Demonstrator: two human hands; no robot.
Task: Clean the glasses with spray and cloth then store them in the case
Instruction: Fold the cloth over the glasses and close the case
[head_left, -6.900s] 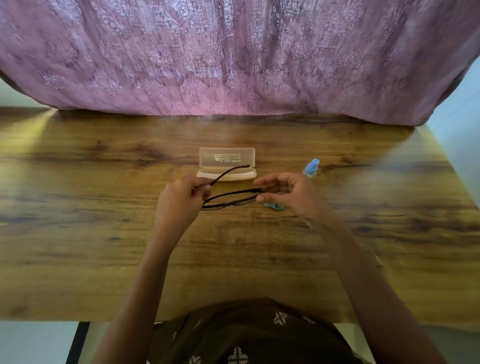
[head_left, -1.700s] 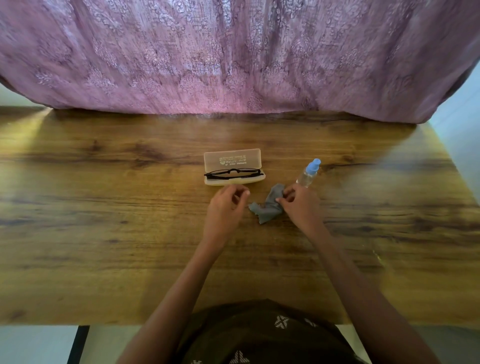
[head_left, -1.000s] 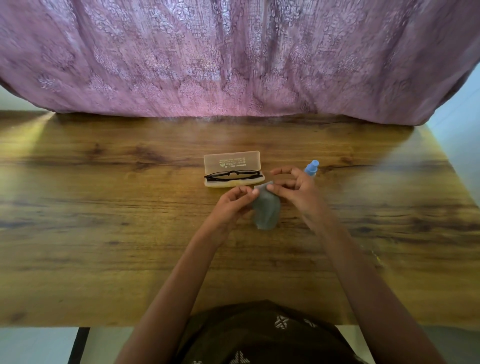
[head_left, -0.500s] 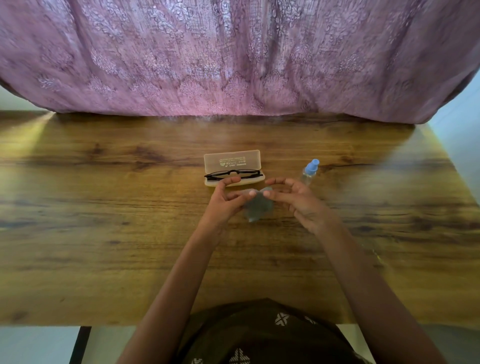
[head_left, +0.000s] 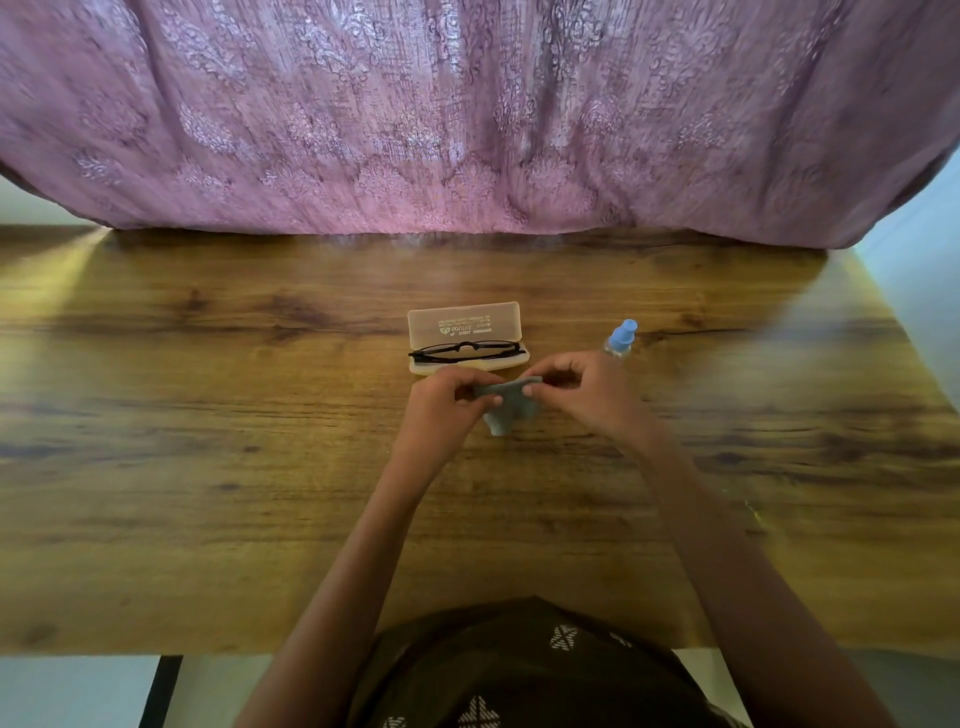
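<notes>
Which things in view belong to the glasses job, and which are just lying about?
In the job:
glasses, lying in the open case
grey cloth, pinched by left hand and right hand
spray bottle, upright behind the right hand

Just there:
wooden table
pink curtain along its far edge

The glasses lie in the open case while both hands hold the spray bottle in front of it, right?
Not quite. In the head view the left hand and right hand hold the grey cloth, not the spray bottle. The glasses do lie in the open case.
</notes>
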